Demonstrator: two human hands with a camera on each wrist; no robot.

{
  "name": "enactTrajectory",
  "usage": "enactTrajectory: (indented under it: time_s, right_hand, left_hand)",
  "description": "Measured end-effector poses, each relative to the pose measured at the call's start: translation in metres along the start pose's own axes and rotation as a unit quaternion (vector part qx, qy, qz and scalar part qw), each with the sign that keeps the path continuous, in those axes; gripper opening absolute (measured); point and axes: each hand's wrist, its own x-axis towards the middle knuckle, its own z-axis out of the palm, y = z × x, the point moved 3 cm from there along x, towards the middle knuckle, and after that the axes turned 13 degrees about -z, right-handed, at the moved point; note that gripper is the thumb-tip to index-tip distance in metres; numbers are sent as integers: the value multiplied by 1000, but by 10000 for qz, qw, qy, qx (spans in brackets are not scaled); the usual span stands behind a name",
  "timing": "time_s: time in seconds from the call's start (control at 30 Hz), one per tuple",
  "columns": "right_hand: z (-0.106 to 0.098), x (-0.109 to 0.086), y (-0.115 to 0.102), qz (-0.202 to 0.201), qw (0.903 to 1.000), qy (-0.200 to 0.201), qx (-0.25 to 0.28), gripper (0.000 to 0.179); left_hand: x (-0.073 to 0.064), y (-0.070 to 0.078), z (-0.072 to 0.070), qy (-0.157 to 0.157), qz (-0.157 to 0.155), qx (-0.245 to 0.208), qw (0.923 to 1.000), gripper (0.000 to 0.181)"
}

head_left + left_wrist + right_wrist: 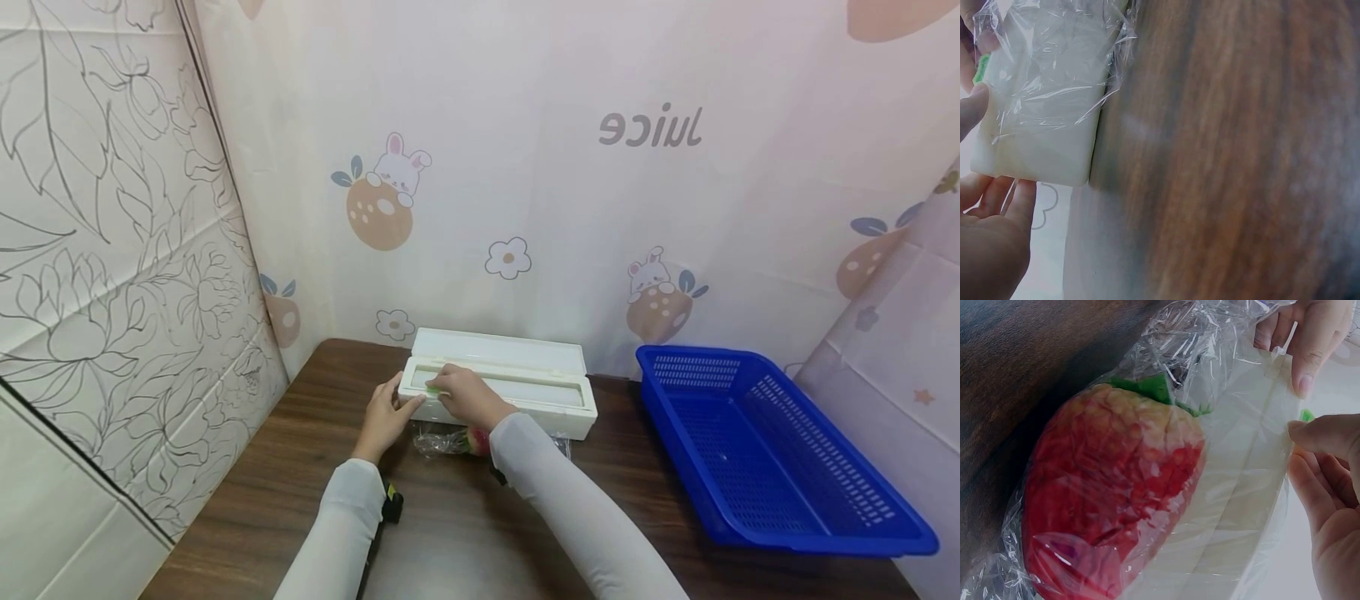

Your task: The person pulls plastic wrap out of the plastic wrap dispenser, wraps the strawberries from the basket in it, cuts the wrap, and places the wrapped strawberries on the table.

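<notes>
A long white cling film dispenser [555,421] stands at the back of the table, its lid [498,347] tilted back. My left hand [386,418] grips the box's left end, thumb on the near side and fingers round the end. With thumb and forefinger, my right hand [471,395] pinches a small green slide cutter [1307,415] on the top edge near that end. Clear film [1060,69] hangs over the dispenser's front. Beneath the film lies a red strawberry-like fruit [1110,494] with green leaves, against the box front; in the head view my right sleeve partly covers it.
To the right, a blue perforated basket [678,454] sits on the brown wooden table [277,500]. Printed curtains [510,183] hang directly behind the dispenser and along the left side. A dark strap with a black device [392,504] is at my left wrist.
</notes>
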Motion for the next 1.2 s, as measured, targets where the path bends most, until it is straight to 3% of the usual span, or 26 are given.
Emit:
enactTrajectory:
  time_s: [0.4,1.2]
  right_hand:
    - [0,8,1,100,9999,86,-14,22]
    - [8,26,-7,79,9999,33,-70,21]
  left_hand:
    - [0,1,0,-8,-26,-18,10000,73]
    - [0,-2,0,96,-59,36,9999,74]
